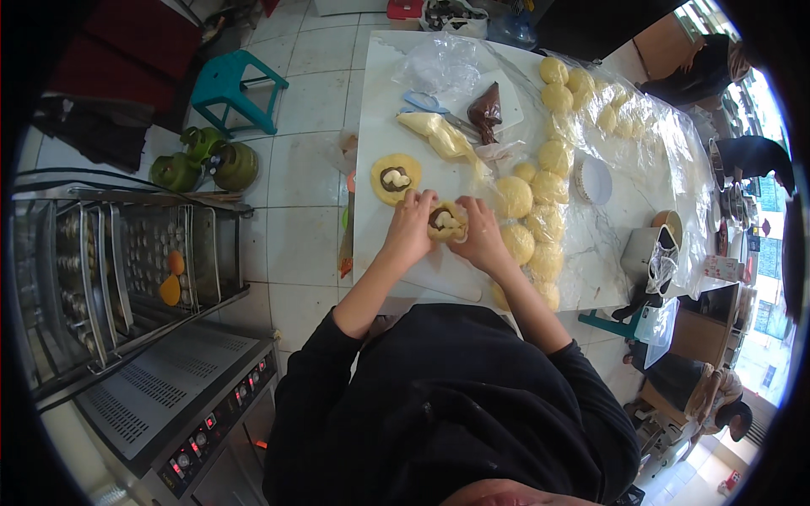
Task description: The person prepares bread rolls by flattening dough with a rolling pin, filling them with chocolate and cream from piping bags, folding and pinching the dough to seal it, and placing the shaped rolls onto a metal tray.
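Note:
My left hand (407, 231) and my right hand (483, 243) pinch the rim of a filled dough round (447, 231) from both sides. Its edge is partly drawn up around a dark filling topped with a pale one. Just beyond my left hand lies a flat dough disc (381, 193), with the same dark and pale fillings in its middle. Farther off rest a piping bag of pale yellow cream (440, 137) and a piping bag of dark brown filling (485, 111). Beside my right hand, several yellow dough balls (516, 198) sit in rows, at least partly under clear plastic.
A white paper-like round cup (595, 181) stands right of the dough balls. Crumpled clear plastic (434, 66) and a blue-handled tool (424, 102) lie at the table's far end. Left are a teal stool (238, 84), green gas cylinders (232, 165) and a tray rack (110, 270). Other people are at right.

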The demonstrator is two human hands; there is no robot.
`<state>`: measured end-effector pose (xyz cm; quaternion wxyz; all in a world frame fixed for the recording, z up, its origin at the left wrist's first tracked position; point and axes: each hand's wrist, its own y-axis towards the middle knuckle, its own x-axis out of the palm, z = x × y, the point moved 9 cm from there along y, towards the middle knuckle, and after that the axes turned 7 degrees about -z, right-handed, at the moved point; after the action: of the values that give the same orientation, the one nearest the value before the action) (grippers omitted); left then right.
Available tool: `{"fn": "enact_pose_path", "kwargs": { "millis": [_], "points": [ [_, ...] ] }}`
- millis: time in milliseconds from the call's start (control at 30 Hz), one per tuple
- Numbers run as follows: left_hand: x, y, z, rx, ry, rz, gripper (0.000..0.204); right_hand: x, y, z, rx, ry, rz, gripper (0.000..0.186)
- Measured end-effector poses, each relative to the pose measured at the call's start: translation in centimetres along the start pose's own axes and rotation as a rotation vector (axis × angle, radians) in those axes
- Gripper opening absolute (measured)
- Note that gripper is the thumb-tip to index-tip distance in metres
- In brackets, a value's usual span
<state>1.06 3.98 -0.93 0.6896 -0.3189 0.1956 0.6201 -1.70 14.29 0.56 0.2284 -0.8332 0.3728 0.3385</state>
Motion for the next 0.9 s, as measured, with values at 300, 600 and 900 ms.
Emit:
{"fn": "enact_pose_path", "kwargs": {
  "millis": [300, 600, 900],
  "points": [
    [-1.2, -1.5, 1.5, -0.039, -0.07, 0.096, 0.048, -0.6, -0.3, -1.4, -0.019, 0.089, 0.0, 0.049],
    [-0.4, -1.4, -1.0, -0.069, -0.068, 0.08, 0.043, -0.1, -0.2, 2.4, 0.137, 0.377, -0.102, 0.031],
    [-0.6, -2.3, -2.4, -0.224, -0.225, 0.077, 0.036, -1.2, -0.3, 2.9, 0.232, 0.438, 0.105, 0.02]
  ]
}}
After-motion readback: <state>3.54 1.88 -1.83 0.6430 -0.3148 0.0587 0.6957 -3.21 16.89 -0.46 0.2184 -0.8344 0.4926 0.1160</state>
